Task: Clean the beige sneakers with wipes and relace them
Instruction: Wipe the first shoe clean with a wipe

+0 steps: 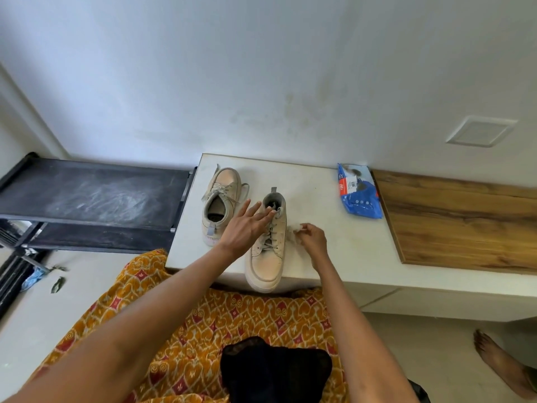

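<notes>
Two beige sneakers stand on a white ledge (334,237). The near sneaker (267,257) points its toe at me and overhangs the front edge. The far sneaker (222,199) lies to its left with its toe toward the wall, its laces loose. My left hand (247,225) reaches over the near sneaker with straight, spread fingers touching its collar and laces. My right hand (312,238) pinches a crumpled white wipe (296,228) just right of that sneaker. A blue wipes pack (359,194) lies at the back right of the ledge.
A wooden board (465,222) covers the ledge to the right. A dusty black shelf rack (93,196) stands at the left. A white wall rises close behind. Another person's bare foot (499,365) rests on the floor at lower right. Orange patterned cloth covers my lap.
</notes>
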A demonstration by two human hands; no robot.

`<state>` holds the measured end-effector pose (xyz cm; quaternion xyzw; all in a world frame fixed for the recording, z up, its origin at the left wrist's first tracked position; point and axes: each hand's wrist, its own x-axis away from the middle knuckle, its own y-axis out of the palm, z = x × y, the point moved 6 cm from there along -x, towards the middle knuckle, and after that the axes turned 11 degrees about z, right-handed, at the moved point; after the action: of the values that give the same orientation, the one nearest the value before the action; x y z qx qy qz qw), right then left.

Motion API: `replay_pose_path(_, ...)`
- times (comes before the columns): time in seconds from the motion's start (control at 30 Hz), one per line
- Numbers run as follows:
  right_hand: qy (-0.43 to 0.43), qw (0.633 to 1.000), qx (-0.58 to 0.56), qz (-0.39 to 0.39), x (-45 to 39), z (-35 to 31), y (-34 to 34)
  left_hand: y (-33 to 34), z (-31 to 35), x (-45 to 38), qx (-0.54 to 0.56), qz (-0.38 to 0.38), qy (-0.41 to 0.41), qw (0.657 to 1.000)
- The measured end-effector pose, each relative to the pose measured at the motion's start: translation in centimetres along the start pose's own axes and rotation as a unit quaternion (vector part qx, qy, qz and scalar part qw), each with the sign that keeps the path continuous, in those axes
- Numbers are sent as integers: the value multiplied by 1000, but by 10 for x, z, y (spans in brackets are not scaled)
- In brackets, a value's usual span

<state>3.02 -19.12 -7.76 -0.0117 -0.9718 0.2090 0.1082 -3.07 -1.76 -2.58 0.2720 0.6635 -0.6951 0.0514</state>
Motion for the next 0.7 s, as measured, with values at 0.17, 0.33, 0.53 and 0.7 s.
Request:
replay_pose_path(0.17,23,999,-19,-39,-15,-30,31,0,1,-1,-19,-15,-10,1000)
replay_pose_path(0.33,52,991,-92,-84,20,-23,30,-3,2,-5,-44,-12,-6,999)
replay_pose_path(0.53,50,993,-77,-69,66,10,10,-5,4,-10,-59,7,20,998)
replay_pose_path(0.7,-1,998,14,-67,78,18,-7,-5,5,-9,-58,3,13,998)
